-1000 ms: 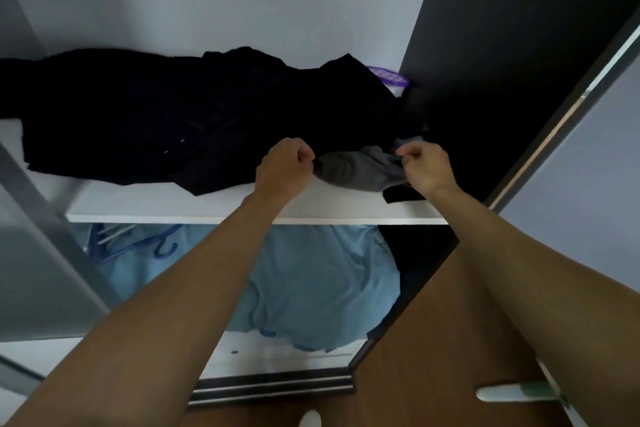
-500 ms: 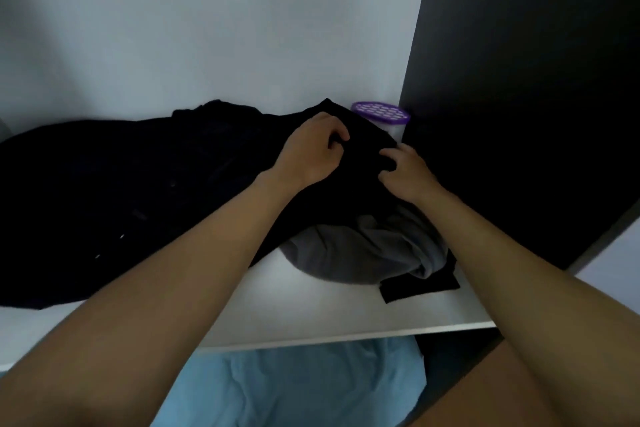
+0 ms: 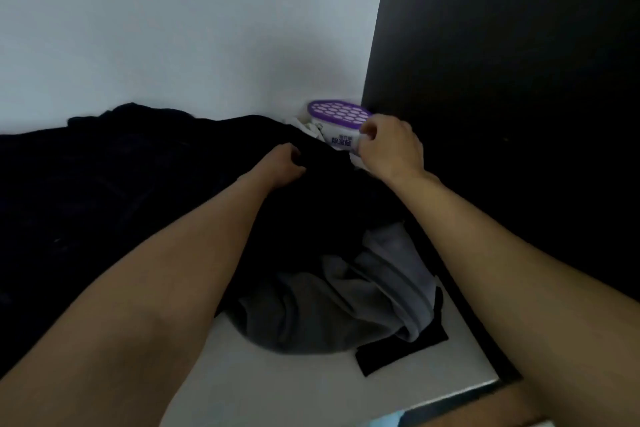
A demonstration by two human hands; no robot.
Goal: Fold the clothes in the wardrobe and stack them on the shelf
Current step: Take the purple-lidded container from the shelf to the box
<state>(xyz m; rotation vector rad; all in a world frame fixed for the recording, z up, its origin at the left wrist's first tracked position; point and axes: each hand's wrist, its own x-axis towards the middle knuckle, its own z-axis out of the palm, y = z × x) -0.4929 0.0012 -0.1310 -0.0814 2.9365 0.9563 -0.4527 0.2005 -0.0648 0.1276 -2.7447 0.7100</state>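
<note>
A heap of black garments [image 3: 121,191] covers the left and middle of the white shelf [image 3: 304,392]. A crumpled grey garment [image 3: 346,305] lies at its front right, with a flat black piece [image 3: 398,350] sticking out beneath it. My left hand [image 3: 282,165] has its fingers curled into the black fabric near the top of the heap. My right hand [image 3: 393,149] is curled at the far right end of the black cloth, against the side of a purple-lidded tub [image 3: 337,114]. What its fingers hold is hidden.
The tub stands in the shelf's back right corner, with white bits beside it. A dark wardrobe side panel [image 3: 502,80] closes the right side and a pale back wall [image 3: 173,28] the rear. A strip of light blue cloth [image 3: 388,421] shows below the shelf edge.
Both hands moved from the shelf's front edge back over the heap; the black cloth now covers part of the grey garment. My right hand reached the tub. The view came closer.
</note>
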